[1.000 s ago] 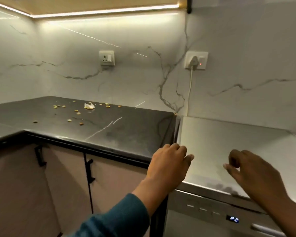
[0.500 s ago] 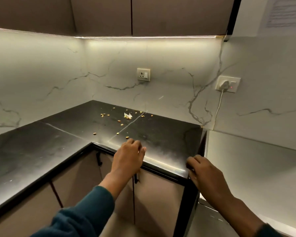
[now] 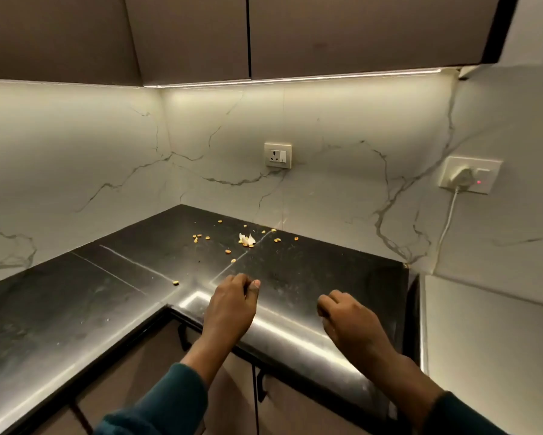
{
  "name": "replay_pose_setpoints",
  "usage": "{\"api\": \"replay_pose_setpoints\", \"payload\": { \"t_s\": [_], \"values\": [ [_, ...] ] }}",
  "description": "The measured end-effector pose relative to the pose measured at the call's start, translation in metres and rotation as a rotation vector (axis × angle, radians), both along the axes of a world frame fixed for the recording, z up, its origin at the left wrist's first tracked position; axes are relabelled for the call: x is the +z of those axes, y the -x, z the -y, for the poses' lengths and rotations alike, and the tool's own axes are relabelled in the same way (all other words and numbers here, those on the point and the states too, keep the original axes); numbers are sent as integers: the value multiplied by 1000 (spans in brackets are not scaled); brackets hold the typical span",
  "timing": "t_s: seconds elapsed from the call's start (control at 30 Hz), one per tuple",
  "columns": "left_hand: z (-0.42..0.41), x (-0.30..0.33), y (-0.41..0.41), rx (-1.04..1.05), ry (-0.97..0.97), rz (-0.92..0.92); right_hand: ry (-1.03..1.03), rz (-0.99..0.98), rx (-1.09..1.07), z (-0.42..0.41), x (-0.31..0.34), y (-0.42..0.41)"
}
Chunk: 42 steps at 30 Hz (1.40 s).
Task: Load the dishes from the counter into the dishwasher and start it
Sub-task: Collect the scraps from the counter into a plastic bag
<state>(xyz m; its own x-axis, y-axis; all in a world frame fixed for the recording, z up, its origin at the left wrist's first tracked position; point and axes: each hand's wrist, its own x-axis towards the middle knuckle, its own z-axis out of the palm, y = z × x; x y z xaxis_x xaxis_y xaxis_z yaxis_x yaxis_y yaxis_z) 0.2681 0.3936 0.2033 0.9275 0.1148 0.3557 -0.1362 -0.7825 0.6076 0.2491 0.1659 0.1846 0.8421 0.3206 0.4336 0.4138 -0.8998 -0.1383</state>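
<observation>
Both hands hover over the front edge of the dark surface (image 3: 295,277). The left hand (image 3: 231,309), at 6 o'clock in view, has its fingers loosely curled and holds nothing. The right hand (image 3: 351,324), at 5 o'clock, is likewise loosely curled and empty. No dishes show. Crumbs (image 3: 201,237) and a white scrap (image 3: 247,239) lie near centre. A socket (image 3: 277,156) sits at 12 o'clock, a plug (image 3: 464,178) at 2 o'clock.
</observation>
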Motion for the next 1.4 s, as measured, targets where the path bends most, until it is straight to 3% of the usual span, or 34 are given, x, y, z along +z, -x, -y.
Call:
{"api": "replay_pose_setpoints", "payload": {
  "t_s": [0.3,0.4,0.57,0.83,1.0,1.27,1.4],
  "values": [
    [-23,-18,-71,59,198,-111,12,-127,71,-36,-33,-94],
    [-44,-32,-100,83,416,-183,16,-174,78,-52,-38,-118],
    [-85,-40,-149,104,943,-306,-32,-177,70,-89,-47,-165],
    [-154,-67,-201,221,1359,-478,-78,-363,-2,-164,-86,-214],
    [-182,-98,-220,195,1441,-600,-129,-475,-100,-188,-118,-226],
    [-201,-123,-230,198,1486,-692,-76,-452,-109,-204,-136,-245],
    [-188,-122,-238,156,1468,-737,-319,-371,-48,-217,-119,-259]
  ]
}}
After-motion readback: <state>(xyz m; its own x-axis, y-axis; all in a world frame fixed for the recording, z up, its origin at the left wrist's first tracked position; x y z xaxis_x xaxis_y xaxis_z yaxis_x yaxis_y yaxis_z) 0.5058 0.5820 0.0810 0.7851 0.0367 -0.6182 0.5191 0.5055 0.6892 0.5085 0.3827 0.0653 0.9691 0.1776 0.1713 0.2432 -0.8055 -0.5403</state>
